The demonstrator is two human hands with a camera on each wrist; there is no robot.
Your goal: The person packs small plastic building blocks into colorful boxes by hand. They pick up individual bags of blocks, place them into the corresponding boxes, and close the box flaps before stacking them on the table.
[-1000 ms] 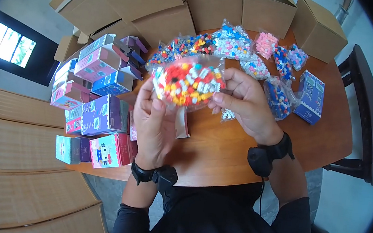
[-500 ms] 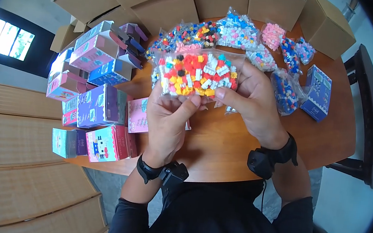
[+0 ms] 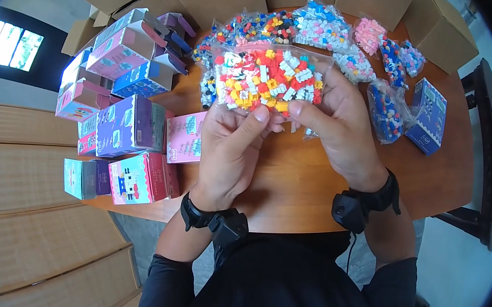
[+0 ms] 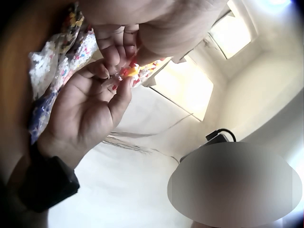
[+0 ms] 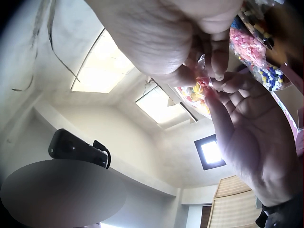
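Observation:
A clear plastic bag of small building bricks [image 3: 266, 80], mostly red, yellow and white, is held up over the table in both hands. My left hand [image 3: 227, 154] pinches its lower edge, thumb in front and fingers behind. My right hand [image 3: 346, 128] grips the bag's right lower corner, its thumb lying across the front. In the left wrist view, the same bag [image 4: 137, 71] shows between the two hands' fingertips. From the right wrist, the bag's edge [image 5: 197, 92] appears beside the thumbs. The fingers behind the bag are mostly hidden in the head view.
Colourful printed boxes [image 3: 128, 125] crowd the table's left side, some with open flaps. Several more brick bags [image 3: 324, 29] lie along the back, before cardboard boxes [image 3: 215, 1]. A purple box [image 3: 427, 116] stands at right on the wooden table [image 3: 290, 189], near a dark chair [image 3: 489, 151].
The bag has tilted so its front faces the head camera more squarely. My left hand has shifted right and its thumb now presses the lower edge. The head view has tipped downward.

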